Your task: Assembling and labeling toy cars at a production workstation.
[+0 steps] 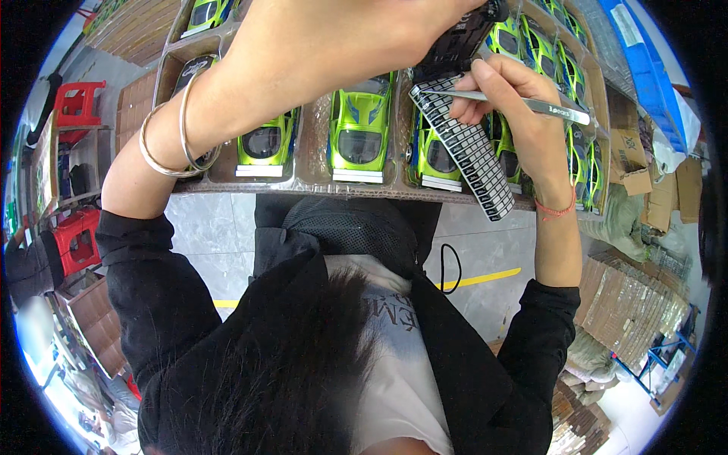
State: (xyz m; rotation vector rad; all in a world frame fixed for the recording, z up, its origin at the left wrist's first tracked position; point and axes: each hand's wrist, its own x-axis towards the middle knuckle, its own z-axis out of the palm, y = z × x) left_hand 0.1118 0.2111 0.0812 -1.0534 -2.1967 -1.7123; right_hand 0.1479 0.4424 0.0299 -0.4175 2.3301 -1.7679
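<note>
My left hand (413, 26) reaches across the top of the view, closed on a black plastic part (453, 47), perhaps a toy car base; its fingertips run partly out of the picture. Silver tweezers (563, 111) lie in my right hand (519, 106), pinched between thumb and fingers. Their tips touch the upper end of a long sheet of small white stickers on black (474, 155). My right fingers also press on that sheet, which hangs down over the tray. Below sit bright green toy cars (359, 129) in the compartments of a brown tray (318, 186).
More green cars (538, 45) fill the tray's right side. A blue bin (644, 68) stands at the far right. Stacked brown trays (633, 307) and an open carton (631, 161) are right of me. Red stools (78, 102) stand on the left.
</note>
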